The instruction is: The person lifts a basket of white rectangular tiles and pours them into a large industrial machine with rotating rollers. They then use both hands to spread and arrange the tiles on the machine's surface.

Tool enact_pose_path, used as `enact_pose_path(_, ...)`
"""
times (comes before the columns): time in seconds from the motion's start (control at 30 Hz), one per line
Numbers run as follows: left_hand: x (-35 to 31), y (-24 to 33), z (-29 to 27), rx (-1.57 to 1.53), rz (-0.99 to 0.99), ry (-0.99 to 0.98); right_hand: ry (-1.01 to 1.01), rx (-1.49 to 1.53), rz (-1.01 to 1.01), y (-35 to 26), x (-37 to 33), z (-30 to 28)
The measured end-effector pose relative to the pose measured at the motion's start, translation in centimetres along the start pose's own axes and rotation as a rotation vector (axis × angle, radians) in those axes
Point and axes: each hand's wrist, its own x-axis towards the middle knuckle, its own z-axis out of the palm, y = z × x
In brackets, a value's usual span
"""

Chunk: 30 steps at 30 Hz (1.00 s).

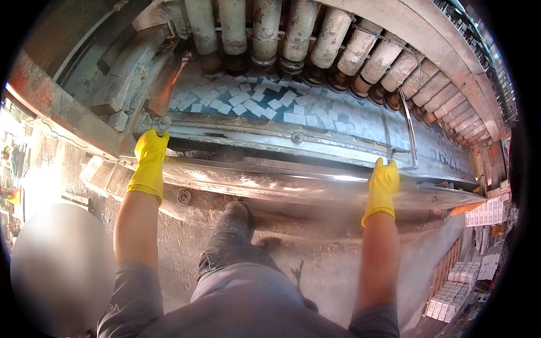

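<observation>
Both my hands wear yellow rubber gloves and reach forward to the front of a long machine. My left hand (pixel 150 153) is closed at the left end of a long, shiny metal panel (pixel 270 174), beside the machine's front rail (pixel 248 132). Farther right, my right hand (pixel 382 183) is closed on the panel's upper edge, its fingertips near the rail. The fingers' undersides are hidden. Behind the rail lies a blue-grey bed (pixel 269 112) strewn with many pale rectangular pieces (pixel 239 99).
A row of thick, dusty cylinders (pixel 300 31) hangs over the bed. A thin metal frame (pixel 410 129) stands at the right. Stacked pale blocks (pixel 448 299) sit at lower right, a light crate (pixel 107 176) at left. A blurred round patch covers the lower left.
</observation>
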Motion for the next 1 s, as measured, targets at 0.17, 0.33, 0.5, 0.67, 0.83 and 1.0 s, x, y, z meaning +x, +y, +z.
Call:
enact_pose_path(0.17, 0.6, -0.3, -0.2, 0.01, -0.012, 0.006, -0.183, 0.078, 0.124, -3.0, 0.1, -1.4)
enact_pose_path(0.33, 2.0, 0.9, -0.4, -0.001, -0.021, -0.024, -0.142, 0.033, 0.099, -3.5, 1.8, -0.6)
enact_pose_path(0.5, 2.7, 2.4, -1.7, -0.006, -0.069, -0.062, -0.188, 0.039, 0.127, -5.2, 3.0, -0.6)
enact_pose_path(0.67, 4.3, 2.6, -1.2, 0.019, -0.071, -0.061, -0.154, -0.013, 0.127, -5.2, 4.8, 1.1)
enact_pose_path(0.83, 5.1, 3.2, -1.0, -0.012, -0.097, -0.059, -0.159, -0.019, 0.121, -6.1, 5.7, 1.4)
enact_pose_path(1.0, 6.1, 3.2, -0.3, 0.039, -0.079, -0.046, -0.142, -0.013, 0.077, -6.5, 6.3, 1.8)
